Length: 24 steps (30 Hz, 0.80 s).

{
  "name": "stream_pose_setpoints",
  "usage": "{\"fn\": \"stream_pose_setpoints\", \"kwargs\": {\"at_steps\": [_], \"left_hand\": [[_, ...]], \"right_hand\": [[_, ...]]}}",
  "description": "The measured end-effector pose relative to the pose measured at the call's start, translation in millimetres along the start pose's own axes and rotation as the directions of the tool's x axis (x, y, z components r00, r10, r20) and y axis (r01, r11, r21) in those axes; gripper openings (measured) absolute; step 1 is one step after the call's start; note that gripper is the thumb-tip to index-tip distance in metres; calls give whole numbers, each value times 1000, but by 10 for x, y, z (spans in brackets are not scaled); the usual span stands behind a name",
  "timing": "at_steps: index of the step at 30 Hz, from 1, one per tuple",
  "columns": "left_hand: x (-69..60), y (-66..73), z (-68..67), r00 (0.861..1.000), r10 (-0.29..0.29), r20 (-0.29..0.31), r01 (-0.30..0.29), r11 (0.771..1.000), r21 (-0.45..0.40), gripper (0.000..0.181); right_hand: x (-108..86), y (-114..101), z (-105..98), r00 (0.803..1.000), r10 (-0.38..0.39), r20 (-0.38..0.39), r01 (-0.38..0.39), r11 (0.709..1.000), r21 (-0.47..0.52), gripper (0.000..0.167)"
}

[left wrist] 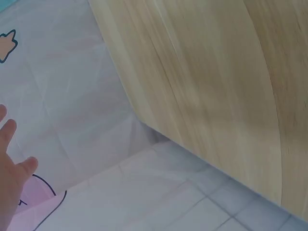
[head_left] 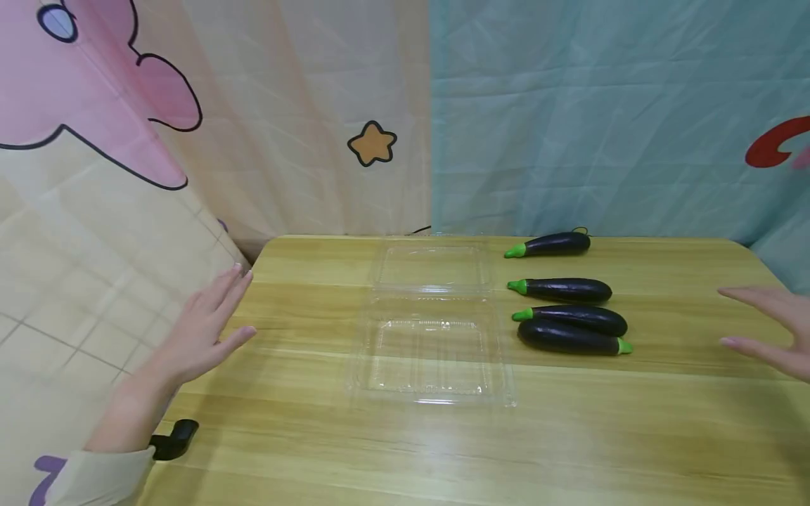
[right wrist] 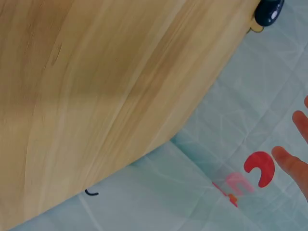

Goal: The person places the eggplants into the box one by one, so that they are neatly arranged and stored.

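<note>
In the head view my left hand (head_left: 204, 327) hovers at the table's left edge, fingers extended, touching nothing. At the far right my right hand (head_left: 775, 323) hangs with fingers and thumb apart, holding nothing. A clear plastic container (head_left: 433, 358) lies unfolded mid-table, its lid (head_left: 433, 268) flat behind the base. Several dark eggplants lie right of it: one at the back (head_left: 560, 244), one in the middle (head_left: 569, 289), and two touching in front (head_left: 588, 318), the nearest (head_left: 566, 337) with its green stem pointing right. Part of the left hand (left wrist: 13, 175) and right hand (right wrist: 293, 161) shows at the wrist views' edges.
The wooden table (head_left: 443, 457) has angled back corners. Patterned curtains (head_left: 316, 105) hang behind it and at the left side. A black curved object (head_left: 175, 440) sits beside the left wrist at the table's left edge.
</note>
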<state>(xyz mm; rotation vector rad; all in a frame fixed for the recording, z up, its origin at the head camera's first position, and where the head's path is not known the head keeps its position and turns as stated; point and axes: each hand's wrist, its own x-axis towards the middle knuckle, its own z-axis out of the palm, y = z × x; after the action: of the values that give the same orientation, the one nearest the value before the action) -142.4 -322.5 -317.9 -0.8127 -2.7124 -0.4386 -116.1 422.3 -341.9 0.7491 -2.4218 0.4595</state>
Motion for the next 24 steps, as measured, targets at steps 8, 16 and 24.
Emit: {"fn": "stream_pose_setpoints", "kwargs": {"at_steps": [8,16,24], "left_hand": [[75,117,121,990,-134,-45,120,965,-234,65],[135,216,302,983,-181,4,159,853,-496,54],[201,294,536,974,-178,140,225,687,-691,46]], "right_hand": [[35,-150,102,974,187,124,-180,982,-66,66],[95,-301,199,908,323,268,-317,946,-68,57],[137,-382,331,889,339,308,-356,934,0,51]]}}
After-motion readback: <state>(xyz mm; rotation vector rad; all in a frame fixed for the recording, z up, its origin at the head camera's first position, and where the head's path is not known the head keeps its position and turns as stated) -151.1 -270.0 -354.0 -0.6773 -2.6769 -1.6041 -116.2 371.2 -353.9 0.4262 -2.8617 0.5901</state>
